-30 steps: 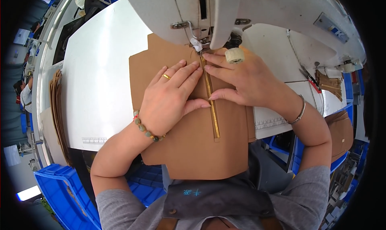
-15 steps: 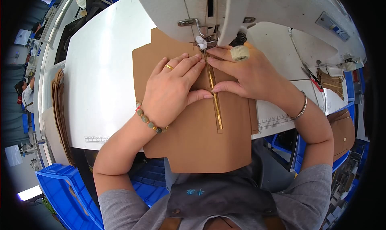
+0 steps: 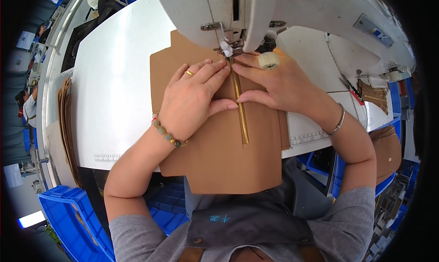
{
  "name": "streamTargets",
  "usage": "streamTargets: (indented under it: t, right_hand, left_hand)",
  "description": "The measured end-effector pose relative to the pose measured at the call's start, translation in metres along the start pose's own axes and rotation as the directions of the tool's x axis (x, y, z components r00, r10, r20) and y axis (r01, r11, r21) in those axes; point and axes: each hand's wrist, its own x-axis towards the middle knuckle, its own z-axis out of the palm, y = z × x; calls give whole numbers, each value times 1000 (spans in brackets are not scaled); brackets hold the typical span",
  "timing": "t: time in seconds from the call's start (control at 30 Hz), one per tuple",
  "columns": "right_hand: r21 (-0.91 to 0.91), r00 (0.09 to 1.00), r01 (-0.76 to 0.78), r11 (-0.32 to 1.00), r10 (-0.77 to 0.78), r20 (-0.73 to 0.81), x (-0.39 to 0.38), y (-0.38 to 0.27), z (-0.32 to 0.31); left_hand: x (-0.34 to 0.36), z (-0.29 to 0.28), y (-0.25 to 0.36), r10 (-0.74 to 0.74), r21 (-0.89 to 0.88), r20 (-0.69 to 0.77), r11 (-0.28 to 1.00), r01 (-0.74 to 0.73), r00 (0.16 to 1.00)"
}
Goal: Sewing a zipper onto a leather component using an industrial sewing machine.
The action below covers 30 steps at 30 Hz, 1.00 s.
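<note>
A flat brown leather panel (image 3: 219, 156) lies under the sewing machine head (image 3: 219, 19), its near end overhanging the table edge. A gold metal zipper (image 3: 243, 124) runs lengthwise in a slot of the panel, its far end beneath the presser foot (image 3: 227, 51). My left hand (image 3: 194, 92) lies flat on the panel left of the zipper, fingers stretched toward the foot. My right hand (image 3: 274, 81) rests on the other side, fingers extended, its fingertips beside the foot and partly behind a cream knob (image 3: 268, 60). Both thumbs touch down near the zipper's edges.
The white table (image 3: 105, 92) has ruler markings along its near edge. Red-handled scissors (image 3: 354, 91) and brown zipper pieces (image 3: 372, 97) lie at the right. Brown panels (image 3: 66, 129) stand at the left edge. A blue crate (image 3: 75, 221) sits lower left; more brown pieces (image 3: 386, 150) lie at right.
The panel and zipper appear slightly farther up and left, along with the view itself. Both hands keep their flat pose on the leather.
</note>
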Motion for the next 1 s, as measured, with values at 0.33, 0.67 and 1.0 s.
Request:
streamTargets:
  t: [0.33,0.67,1.0]
  right_hand:
    - [-215,989,-35,976,3,-150,1,-3,-3]
    - [-151,997,-78,985,77,-11,-24,-26,-41]
    - [296,937,-257,920,312,-156,-105,-96,-50]
  left_hand:
    - [0,1,-1,-10,-28,-12,1000,10,1000]
    - [-47,-25,51,-14,-36,97,999,17,995]
    - [-84,-44,79,-76,-528,156,836,148,985]
